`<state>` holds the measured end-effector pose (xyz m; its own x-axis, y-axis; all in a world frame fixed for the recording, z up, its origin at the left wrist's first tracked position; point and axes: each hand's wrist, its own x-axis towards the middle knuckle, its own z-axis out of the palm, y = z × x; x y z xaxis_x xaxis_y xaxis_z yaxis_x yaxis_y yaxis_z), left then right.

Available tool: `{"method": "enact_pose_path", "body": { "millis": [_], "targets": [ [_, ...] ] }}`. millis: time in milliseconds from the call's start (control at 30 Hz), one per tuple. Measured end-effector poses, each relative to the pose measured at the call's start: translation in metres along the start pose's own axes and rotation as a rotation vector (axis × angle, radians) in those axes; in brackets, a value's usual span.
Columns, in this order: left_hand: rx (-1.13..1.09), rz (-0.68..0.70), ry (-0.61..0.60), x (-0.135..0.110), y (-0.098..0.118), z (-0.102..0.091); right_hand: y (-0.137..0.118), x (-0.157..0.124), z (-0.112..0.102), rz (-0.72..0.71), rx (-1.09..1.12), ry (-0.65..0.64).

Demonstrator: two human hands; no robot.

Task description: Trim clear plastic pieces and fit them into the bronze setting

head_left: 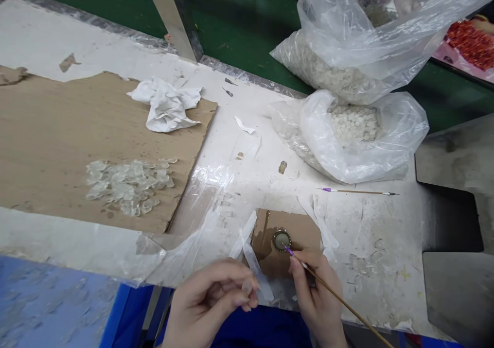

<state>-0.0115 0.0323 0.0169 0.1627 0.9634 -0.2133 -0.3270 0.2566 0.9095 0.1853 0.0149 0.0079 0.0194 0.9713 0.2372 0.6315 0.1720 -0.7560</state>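
Observation:
My left hand [216, 299] pinches a small clear flake [247, 286] between thumb and fingertips, left of a brown cardboard piece [306, 229]. In my right hand [318, 291] is a thin wooden stick [339, 299] with a purple tip, held like a pen. The tip reaches into a small round cap [282, 240] with a fluted rim and a greenish-grey inside, which lies on the cardboard. A dark wet stain spreads around the cap. White tape strips [254, 265] edge the cardboard. A pile of similar clear flakes [129, 183] lies on a larger cardboard sheet [57, 142].
A crumpled white cloth [165, 103] lies on the large sheet. Plastic bags of pale pieces [355, 124] stand at the back right. A second purple-tipped stick [358, 191] rests on the white table [370, 224]. A metal post [173, 18] rises behind; a blue bin [57, 301] is at lower left.

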Motion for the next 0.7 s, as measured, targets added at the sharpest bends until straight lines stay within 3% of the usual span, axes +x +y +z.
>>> {"method": "enact_pose_path", "body": {
  "millis": [233, 433, 567, 700],
  "targets": [
    [0.080, 0.020, -0.056, 0.005, -0.003, -0.003, 0.003, -0.003, 0.000, 0.048, 0.065, 0.042],
    [0.104, 0.025, -0.077, 0.005, -0.003, -0.005, -0.009, -0.001, 0.004, 0.056, 0.249, 0.204],
    [0.130, 0.157, -0.071, -0.004, -0.004, 0.000, -0.024, 0.001, 0.002, 0.007, 0.459, 0.289],
    [0.107, 0.199, -0.064, -0.010, -0.006, 0.001, -0.038, -0.001, -0.001, 0.039, 0.715, 0.249]
  ]
}}
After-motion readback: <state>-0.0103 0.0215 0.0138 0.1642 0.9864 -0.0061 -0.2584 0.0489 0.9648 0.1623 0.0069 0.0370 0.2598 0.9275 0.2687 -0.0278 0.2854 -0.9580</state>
